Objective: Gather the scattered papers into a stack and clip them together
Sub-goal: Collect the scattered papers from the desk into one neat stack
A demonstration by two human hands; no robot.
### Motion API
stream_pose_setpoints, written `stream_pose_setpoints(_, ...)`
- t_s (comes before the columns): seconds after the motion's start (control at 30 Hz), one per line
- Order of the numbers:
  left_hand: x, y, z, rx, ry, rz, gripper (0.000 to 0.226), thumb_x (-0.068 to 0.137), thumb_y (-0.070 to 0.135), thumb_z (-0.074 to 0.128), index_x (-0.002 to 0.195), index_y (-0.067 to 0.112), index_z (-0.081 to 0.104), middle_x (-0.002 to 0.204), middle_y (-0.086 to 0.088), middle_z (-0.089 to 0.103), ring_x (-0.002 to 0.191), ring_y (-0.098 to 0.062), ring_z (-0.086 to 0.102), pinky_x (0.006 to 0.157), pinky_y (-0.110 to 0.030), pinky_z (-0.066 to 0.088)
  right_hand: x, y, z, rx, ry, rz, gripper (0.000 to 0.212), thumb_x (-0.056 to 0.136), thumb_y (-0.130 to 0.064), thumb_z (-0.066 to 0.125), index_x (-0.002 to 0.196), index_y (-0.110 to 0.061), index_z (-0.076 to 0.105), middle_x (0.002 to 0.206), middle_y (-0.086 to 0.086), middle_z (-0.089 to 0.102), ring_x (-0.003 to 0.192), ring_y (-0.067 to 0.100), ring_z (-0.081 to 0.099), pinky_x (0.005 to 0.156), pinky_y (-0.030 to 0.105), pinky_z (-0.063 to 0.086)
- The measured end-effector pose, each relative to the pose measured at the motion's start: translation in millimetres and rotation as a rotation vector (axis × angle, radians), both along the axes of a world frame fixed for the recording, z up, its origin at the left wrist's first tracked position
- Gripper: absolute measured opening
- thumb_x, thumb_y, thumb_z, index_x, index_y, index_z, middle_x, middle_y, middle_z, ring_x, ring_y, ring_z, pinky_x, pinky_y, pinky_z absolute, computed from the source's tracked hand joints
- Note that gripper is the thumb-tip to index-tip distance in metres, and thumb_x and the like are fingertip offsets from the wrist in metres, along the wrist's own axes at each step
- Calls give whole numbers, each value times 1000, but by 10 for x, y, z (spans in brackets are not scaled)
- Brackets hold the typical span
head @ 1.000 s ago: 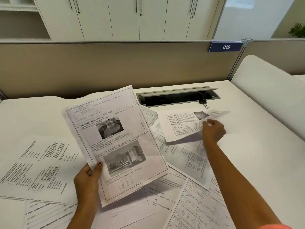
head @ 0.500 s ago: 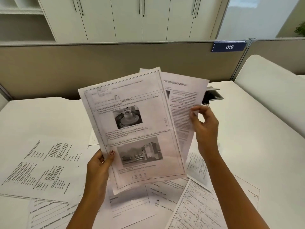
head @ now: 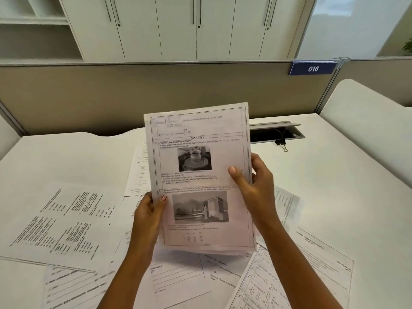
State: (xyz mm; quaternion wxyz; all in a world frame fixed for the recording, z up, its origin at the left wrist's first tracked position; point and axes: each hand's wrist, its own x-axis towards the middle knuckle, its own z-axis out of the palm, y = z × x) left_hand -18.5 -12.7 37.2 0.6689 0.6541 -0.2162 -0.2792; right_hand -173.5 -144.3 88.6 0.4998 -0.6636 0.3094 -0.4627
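Observation:
I hold a small stack of printed papers point(head: 198, 175) upright above the desk; its front sheet shows two grey photos. My left hand point(head: 148, 216) grips the stack's left edge low down, thumb on the front. My right hand point(head: 256, 186) grips the right edge, thumb on the front. Several loose printed sheets lie flat around: one at the left point(head: 64, 219), one at the lower right point(head: 278, 284), one under my arms point(head: 176, 277), one at the right point(head: 287, 206). A black binder clip point(head: 281, 143) lies on the desk beyond my right hand.
The white desk point(head: 347, 197) ends at a beige partition point(head: 111, 97) with a blue sign reading 016 point(head: 312, 68). An open cable tray point(head: 274, 132) sits in the desk just behind the clip. A second white surface point(head: 367, 112) stands at the right.
My right hand lifted a sheet from the desk and brought it behind the sheet in my left hand. Both hands now hold the sheets squared together as one stack, raised to the centre.

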Motion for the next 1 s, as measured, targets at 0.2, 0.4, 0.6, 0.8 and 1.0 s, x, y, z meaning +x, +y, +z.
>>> stream_pose_setpoints(0.2,-13,106,223,-211,-102,47,41,79,18,61,114,30,43,108,11,67,92,-12,69,69,-23,58,1,170,66,-116,-176,-85,20,88,-21,61,97,-30,45,104,-7,64,94,16,68,72,35,62)
stream_pose_setpoints(0.4,5,154,238,-212,-336,97,27,88,21,52,115,23,48,100,26,66,96,-4,65,69,-20,57,40,323,-35,-68,-282,-90,42,88,-4,58,109,-29,31,117,-3,60,107,16,64,79,28,59)
stream_pose_setpoints(0.6,-106,193,-51,-110,-313,97,18,88,30,45,103,38,45,109,13,61,101,-5,62,79,-21,56,-65,455,-425,103,-163,-36,38,87,-15,57,113,-31,35,117,0,63,104,12,65,78,26,59)
stream_pose_setpoints(0.8,-200,206,-214,-56,-293,113,31,91,33,41,120,24,45,110,17,60,98,-7,62,76,-20,56,-87,552,-591,134,-98,-39,17,93,-19,46,104,-31,44,107,-16,59,98,0,65,68,19,58)
stream_pose_setpoints(1.0,-195,264,-190,11,-299,187,45,86,34,48,129,23,36,112,8,60,90,-13,66,73,-18,55,-73,507,-723,40,21,-50,13,93,-19,47,103,-27,44,107,-5,61,97,6,65,73,27,60)
